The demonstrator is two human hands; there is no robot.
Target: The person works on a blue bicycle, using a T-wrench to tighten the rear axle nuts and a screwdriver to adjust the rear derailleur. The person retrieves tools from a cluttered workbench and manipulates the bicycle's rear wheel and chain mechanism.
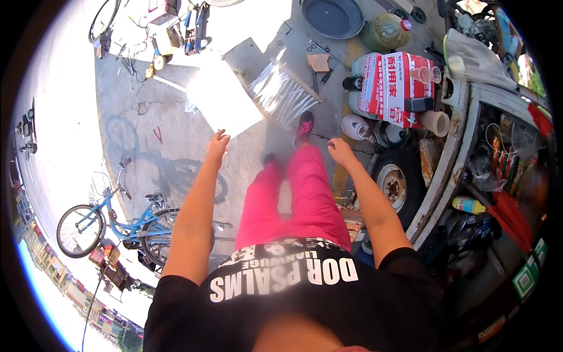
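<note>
Concrete ground (pixel 176 111): cracked in places. Left side: one blue bicycle (pixel 134 233), wire basket at the front, its shadow cast alongside; red-handled pliers (pixel 157 135) lying on the concrete ahead of it. Far side: round dark basin (pixel 333 16), with a large transparent jug (pixel 384 33) just beside it, red cap fitted, yellowish liquid inside. Reddish slab (pixel 318 62) noted nearer, flat on the ground. Right side: red-and-white carton (pixel 387 88); vehicle wheel (pixel 392 188), hub rusted; white metal frame (pixel 463 130), paint worn; transparent plastic bag (pixel 478 61) near its upper end; yellow-and-blue bottle (pixel 469 205) lying among mixed clutter.
</note>
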